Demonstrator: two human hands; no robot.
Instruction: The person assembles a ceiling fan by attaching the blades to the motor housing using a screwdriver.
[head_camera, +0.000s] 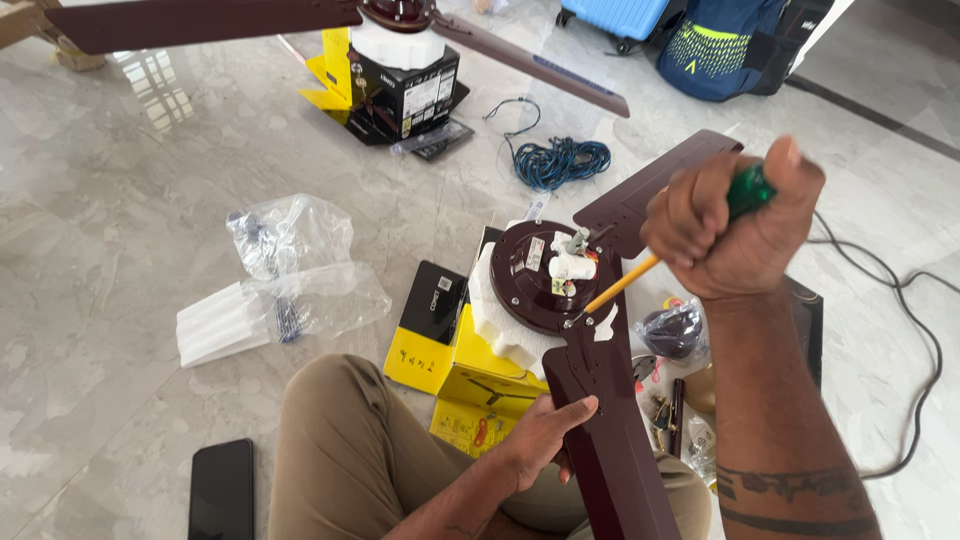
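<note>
Marble floor (130, 180) with phone (221, 490), blue cable coil (560, 162), plastic bags (290, 232)

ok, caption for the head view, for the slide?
Right hand drives green-handled screwdriver into maroon ceiling-fan motor hub; left hand steadies a maroon blade.

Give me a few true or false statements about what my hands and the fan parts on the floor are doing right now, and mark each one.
1. The right hand grips a screwdriver with a green handle and yellow shaft. True.
2. The screwdriver tip is at the dark red fan motor. True.
3. The left hand holds the black phone. False: it steadies a dark fan blade; the phone lies on the floor apart.
4. The coiled wire is red. False: it is blue.
5. The motor rests on white foam packing. True.
</note>
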